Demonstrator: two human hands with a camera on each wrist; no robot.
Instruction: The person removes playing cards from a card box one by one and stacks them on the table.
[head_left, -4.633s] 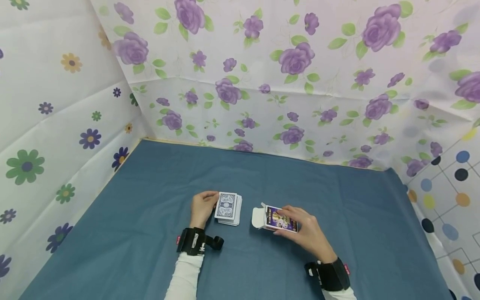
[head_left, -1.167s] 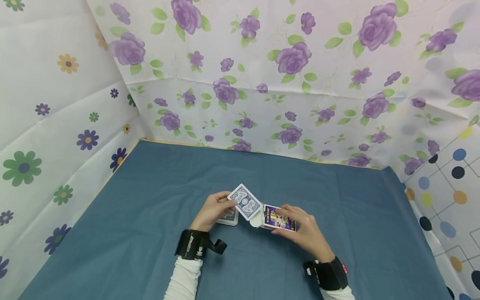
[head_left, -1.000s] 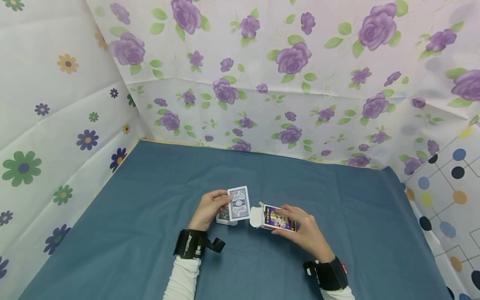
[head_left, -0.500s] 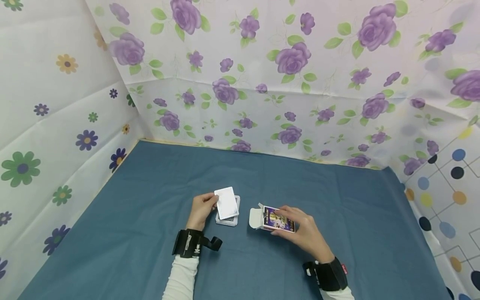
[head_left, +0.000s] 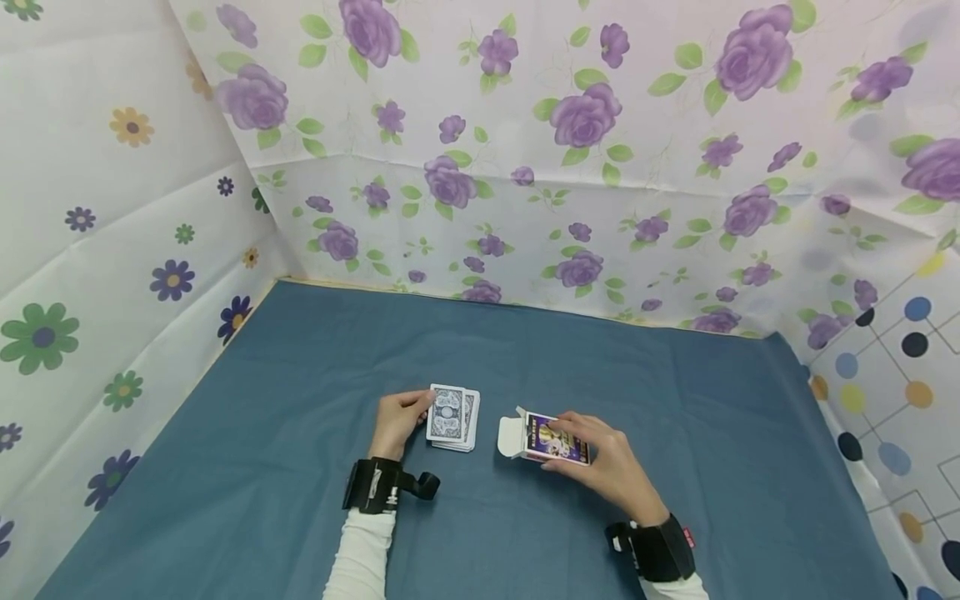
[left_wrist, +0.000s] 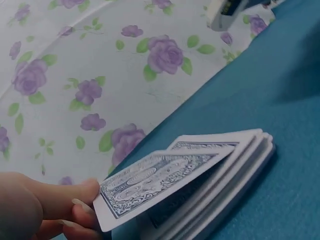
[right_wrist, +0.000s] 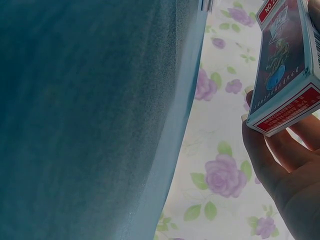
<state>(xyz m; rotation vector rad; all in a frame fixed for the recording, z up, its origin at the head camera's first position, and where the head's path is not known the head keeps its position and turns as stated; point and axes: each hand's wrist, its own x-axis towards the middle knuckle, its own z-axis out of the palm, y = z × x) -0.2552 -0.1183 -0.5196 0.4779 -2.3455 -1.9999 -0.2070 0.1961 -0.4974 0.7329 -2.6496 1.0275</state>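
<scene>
My left hand (head_left: 399, 418) pinches the near corner of a playing card (left_wrist: 155, 180) between thumb and fingers. The card is patterned blue and white, tilted over a deck of cards (left_wrist: 245, 160) that lies a little askew on the cloth. In the head view the held card overlaps the deck's left part. To the right, my right hand (head_left: 611, 458) grips a card box (head_left: 558, 438) with a purple and gold front. The box's white end flap (head_left: 512, 437) stands open toward the deck. In the right wrist view, fingers wrap the box's lower end (right_wrist: 290, 110), with its red label showing.
A blue cloth (head_left: 315, 358) covers the table. White sheets with purple flowers (head_left: 585, 117) hang behind it, with other patterned sheets at the left (head_left: 112, 250) and right (head_left: 900, 417). Black straps (head_left: 378, 485) circle both wrists.
The left hand earlier held a card out by the box's flap, then drew it back left to the deck and turned it over. A patterned card is now in its fingers. The right hand stays put.
</scene>
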